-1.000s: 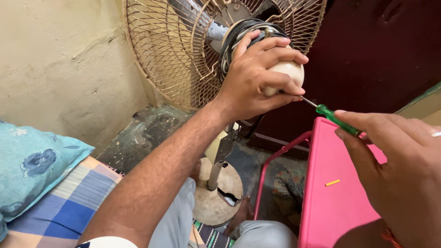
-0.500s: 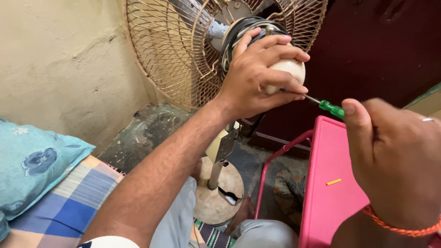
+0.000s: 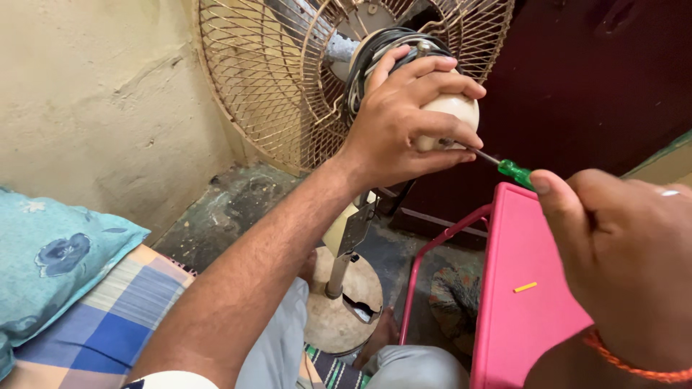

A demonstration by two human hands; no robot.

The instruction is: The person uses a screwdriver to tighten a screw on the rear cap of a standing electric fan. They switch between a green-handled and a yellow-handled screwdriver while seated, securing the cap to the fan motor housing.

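A pedestal fan with a tan wire guard [image 3: 274,79] stands in front of me. My left hand [image 3: 407,119] grips the cream motor housing [image 3: 455,109] at its back, fingers wrapped over it. My right hand [image 3: 623,252] holds a screwdriver with a green handle [image 3: 515,171]; its metal shaft reaches under my left fingers to the housing. The tip is hidden by my fingers. An orange thread band sits on my right wrist.
A pink stool [image 3: 515,295] with a small yellow piece [image 3: 525,287] on it stands at the right. The fan's round base [image 3: 346,310] rests on the dark floor. A blue flowered pillow [image 3: 50,259] and checked sheet lie at the left, under a yellowish wall.
My right hand has turned on the screwdriver handle and come closer to the camera. My left hand keeps its grip on the motor housing.
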